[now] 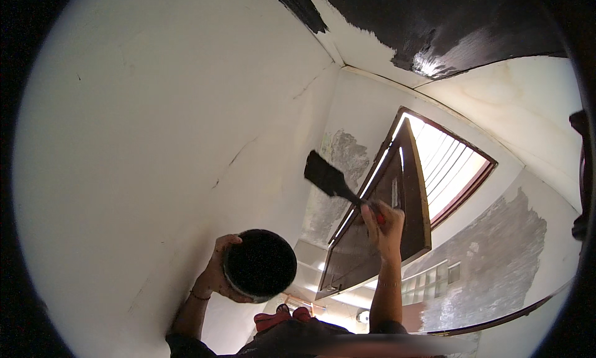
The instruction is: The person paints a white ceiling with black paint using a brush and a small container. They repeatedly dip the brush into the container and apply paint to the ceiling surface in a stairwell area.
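Note:
In my left hand (214,274) is a round tub (256,299), gripped at its left side with the thumb at the upper edge and fingers underneath. Its inside looks black, like paint, though the depth and level cannot be made out. My right hand (386,227) is raised and closed round the handle of a wide flat paintbrush (326,175). Black covers the brush's bristles, which point up and left, apart from any surface. Some red shows at the handle by my fingers. Glossy black paint (472,29) with a ragged edge coats part of the upper surface.
A large white wall (155,122) with thin cracks fills the left. Beyond my right hand, a brown wooden shutter (372,240) stands swung out from a barred window (447,153). Grey rough patches (490,265) mark the walls. A dark object (578,172) sits at the right rim.

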A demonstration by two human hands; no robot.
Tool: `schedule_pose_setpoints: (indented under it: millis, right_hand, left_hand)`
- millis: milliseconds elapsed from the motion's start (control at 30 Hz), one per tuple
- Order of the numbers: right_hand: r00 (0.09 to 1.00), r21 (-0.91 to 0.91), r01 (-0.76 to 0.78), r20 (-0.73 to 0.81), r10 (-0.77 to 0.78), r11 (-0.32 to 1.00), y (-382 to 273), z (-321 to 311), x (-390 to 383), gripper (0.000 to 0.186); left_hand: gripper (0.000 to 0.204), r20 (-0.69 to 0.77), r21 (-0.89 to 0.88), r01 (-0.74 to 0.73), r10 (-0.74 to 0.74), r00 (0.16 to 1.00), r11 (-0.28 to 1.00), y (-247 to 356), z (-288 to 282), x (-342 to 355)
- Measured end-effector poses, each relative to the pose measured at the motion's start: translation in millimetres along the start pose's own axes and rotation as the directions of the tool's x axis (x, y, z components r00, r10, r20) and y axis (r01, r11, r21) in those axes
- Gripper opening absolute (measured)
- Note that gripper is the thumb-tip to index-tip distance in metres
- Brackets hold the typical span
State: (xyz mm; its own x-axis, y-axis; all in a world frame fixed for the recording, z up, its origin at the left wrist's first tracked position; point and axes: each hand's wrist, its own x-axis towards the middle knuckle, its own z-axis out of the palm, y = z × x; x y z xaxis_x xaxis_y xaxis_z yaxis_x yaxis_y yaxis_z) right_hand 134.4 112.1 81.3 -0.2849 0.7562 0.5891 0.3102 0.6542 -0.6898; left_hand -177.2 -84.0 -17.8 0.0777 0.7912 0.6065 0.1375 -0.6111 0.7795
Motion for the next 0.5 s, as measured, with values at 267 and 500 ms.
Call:
schedule_pose_setpoints:
  millis: [267, 500]
  right_hand:
    - [0.943, 0.022, 0.205, 0.264, -0.204, 0.978, -34.1, -56.3, -62.6, 0.016]
    - [0.902, -0.279, 0.186, 0.429, -0.051, 0.942, -48.4, -57.7, -90.8, 0.016]
  left_hand:
    - [0.115, -0.213, 0.365, 0.072, 0.008, 0.977, 0.928, -29.7, 64.8, 15.2]
    - [0.12, -0.267, 0.461, 0.082, 0.05, 0.962, 0.884, -66.5, 112.5, -0.2]
